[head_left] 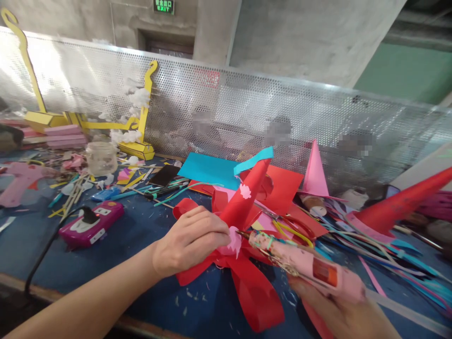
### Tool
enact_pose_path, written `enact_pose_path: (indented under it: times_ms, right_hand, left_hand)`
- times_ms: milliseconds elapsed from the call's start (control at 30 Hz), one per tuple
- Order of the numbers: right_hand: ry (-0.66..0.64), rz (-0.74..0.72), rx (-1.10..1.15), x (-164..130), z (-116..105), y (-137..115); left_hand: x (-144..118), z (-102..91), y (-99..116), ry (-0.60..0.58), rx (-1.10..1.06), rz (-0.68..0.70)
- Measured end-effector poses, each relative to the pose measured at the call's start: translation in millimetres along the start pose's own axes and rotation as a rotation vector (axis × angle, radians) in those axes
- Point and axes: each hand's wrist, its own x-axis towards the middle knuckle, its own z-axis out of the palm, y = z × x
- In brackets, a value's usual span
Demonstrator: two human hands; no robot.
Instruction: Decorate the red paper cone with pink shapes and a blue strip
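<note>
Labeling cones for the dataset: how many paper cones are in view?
3. A red paper cone at centre, beside the left hand; a pink paper cone standing behind it near the mesh fence; a long red paper cone lying at right. Clutter may hide more.

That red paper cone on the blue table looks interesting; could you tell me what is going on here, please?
A person is working on a red paper cone with looped red paper petals around its base. The left hand pinches a small pink paper flower against the cone's lower part. The right hand holds a pink glue gun, its nozzle pointed at that flower. Paper scraps, strips and other cones lie on the blue table.
</note>
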Motion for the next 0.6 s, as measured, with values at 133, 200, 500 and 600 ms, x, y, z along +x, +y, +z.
enact_pose_path:
  times_ms: [133, 200, 500, 600]
  right_hand:
    - [-0.010, -0.023, -0.050, 0, 1, 3]
    - [0.004, -0.033, -0.069, 0, 1, 4]
    - [0.113, -0.007, -0.033, -9, -5, 4]
    - [0.072, 0.016, 0.005, -4, -5, -8]
  left_hand:
    - [2, -1.3, 2, 0.003, -0.011, 0.021]
    - [3, -2.0, 2, 0.006, -0.012, 0.029]
    - [7, -4.6, 3, -0.011, -0.019, 0.079]
    - [7, -4.9, 4, -0.011, -0.009, 0.079]
